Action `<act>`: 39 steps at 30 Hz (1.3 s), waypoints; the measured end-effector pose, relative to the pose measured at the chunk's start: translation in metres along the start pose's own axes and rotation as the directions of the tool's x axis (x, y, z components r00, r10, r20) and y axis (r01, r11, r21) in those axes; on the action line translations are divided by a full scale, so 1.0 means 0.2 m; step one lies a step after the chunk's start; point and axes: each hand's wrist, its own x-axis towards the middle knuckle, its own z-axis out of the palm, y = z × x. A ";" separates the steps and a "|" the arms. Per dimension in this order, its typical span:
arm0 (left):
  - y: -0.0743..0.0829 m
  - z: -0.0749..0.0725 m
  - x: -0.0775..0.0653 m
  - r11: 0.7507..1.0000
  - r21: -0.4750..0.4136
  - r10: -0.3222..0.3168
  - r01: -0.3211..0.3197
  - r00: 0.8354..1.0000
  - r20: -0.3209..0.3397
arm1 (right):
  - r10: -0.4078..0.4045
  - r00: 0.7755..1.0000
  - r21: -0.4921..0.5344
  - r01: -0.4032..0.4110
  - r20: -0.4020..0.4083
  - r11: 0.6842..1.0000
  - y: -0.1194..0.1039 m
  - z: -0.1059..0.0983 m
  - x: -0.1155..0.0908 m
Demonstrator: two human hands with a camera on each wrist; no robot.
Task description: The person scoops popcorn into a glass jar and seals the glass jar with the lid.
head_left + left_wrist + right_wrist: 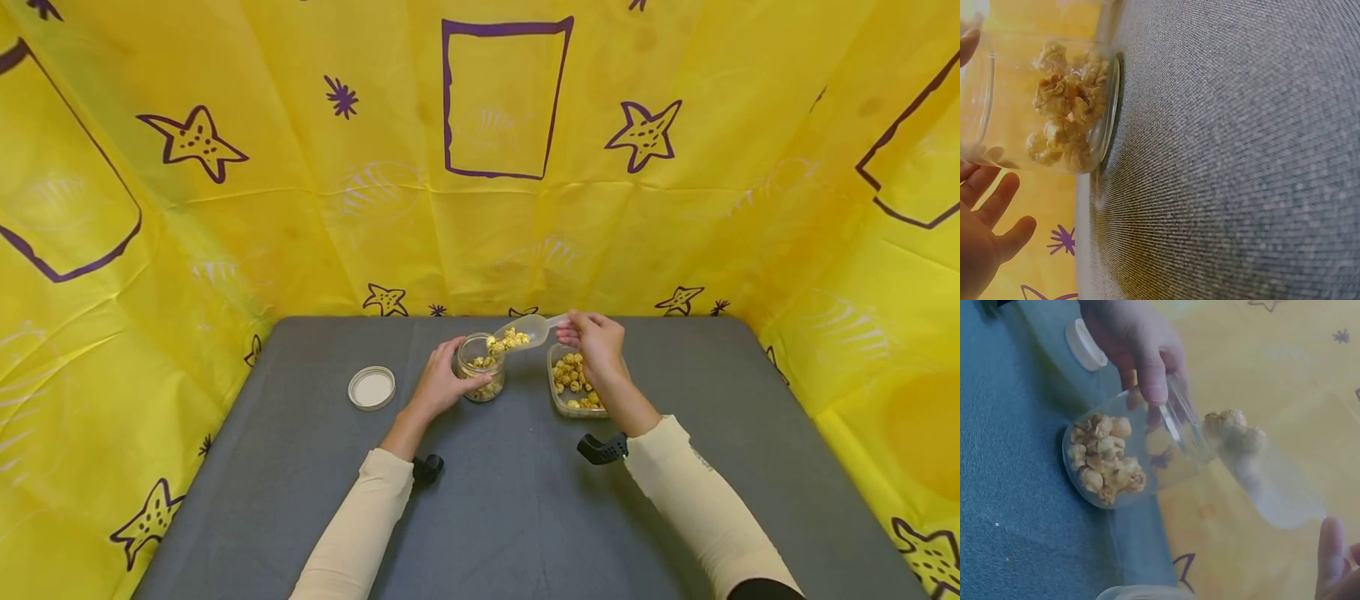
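We see 1 glass jar standing on the grey table, part-filled with popcorn, the left hand clamped round it. The right hand pinches a loaded scoop, its tip at the jar's mouth, perhaps touching the rim. Right of the jar sits a tub; left, 1 lid.

In the head view the right hand and forearm block a chunk of the popcorn tub, and the fingers cover the end of the scoop. Left wrist cam chops the jar and left hand at its left edge. Couple specks on the bench in the right wrist view, way too tiny to identify.
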 end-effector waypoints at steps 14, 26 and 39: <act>0.00 -0.01 0.00 1.000 -0.012 0.009 -0.009 1.000 0.000 | -0.370 0.925 -0.274 0.379 0.084 0.884 -0.07 0.16 -0.05; 0.00 0.00 0.00 1.000 -0.008 -0.012 0.012 1.000 0.006 | -0.477 0.852 -0.435 0.521 0.215 0.735 -0.07 0.24 -0.10; 0.01 0.00 0.00 1.000 -0.010 -0.025 0.025 0.999 0.021 | -0.594 0.730 -0.430 0.681 0.338 0.593 -0.03 0.25 -0.11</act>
